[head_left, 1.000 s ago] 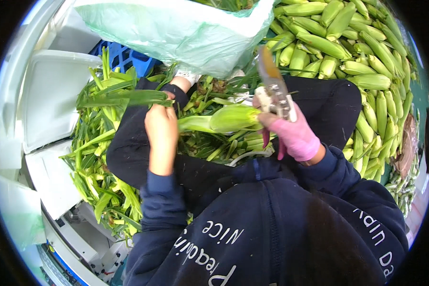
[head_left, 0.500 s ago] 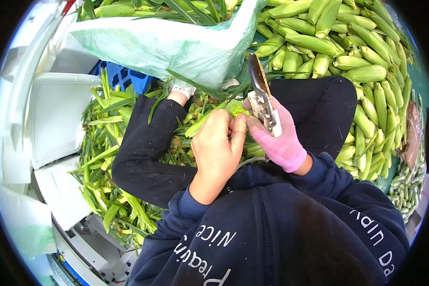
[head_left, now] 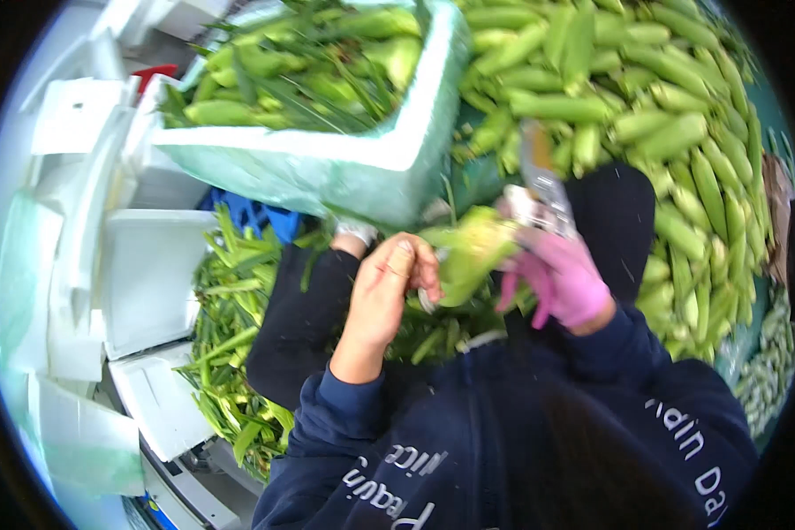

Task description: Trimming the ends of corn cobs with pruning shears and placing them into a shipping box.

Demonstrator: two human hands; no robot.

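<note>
Corn ear (head_left: 477,252) now held in pink-gloved right hand (head_left: 564,278) with shears (head_left: 546,187); left hand (head_left: 382,287) half-curled beside it, grip unclear. Trimmed-looking ears (head_left: 708,185) heaped at right; leafy ears (head_left: 402,62) in box (head_left: 344,152) seemingly left undone.

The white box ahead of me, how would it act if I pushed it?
The box would probably feel heavy, since corn fills much of it. Its broad rim suggests fairly stiff walls. The thin-looking green plastic around it might bunch or slip.
</note>
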